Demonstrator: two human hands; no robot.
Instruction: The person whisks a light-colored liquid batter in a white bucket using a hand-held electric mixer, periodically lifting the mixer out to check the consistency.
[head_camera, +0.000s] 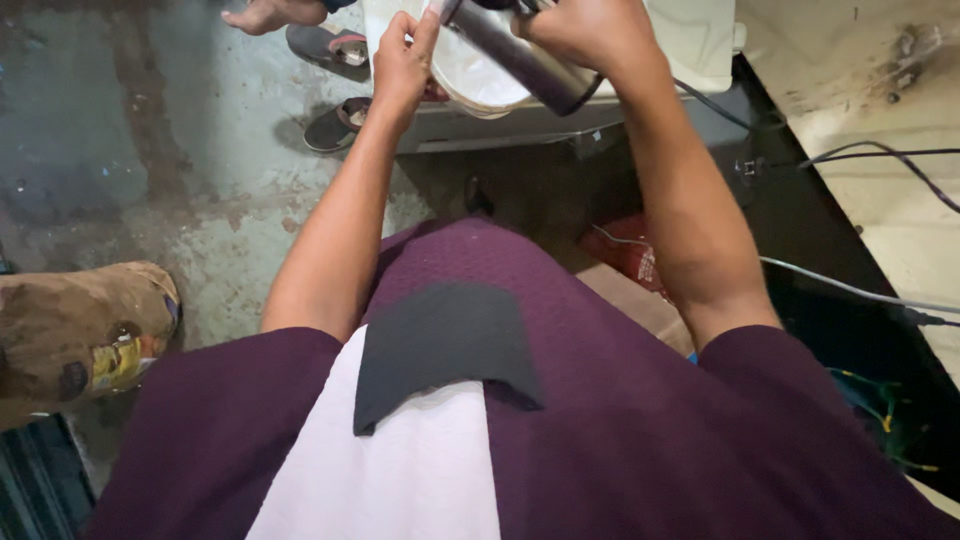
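I am wearing a dark purple shirt (640, 400) with a white panel (400, 470) down the front and a dark grey pocket flap (445, 340) on it. Above the shirt, I am holding a shiny dark grey metal tube (515, 55) over a cream white tub (690, 40). Left of the shirt, a brown sack (70, 330) with a yellow picture is lying on the blotchy grey-green floor (130, 130). Right of the shirt, black cables (880, 152) are crossing a pale cream board (860, 90).
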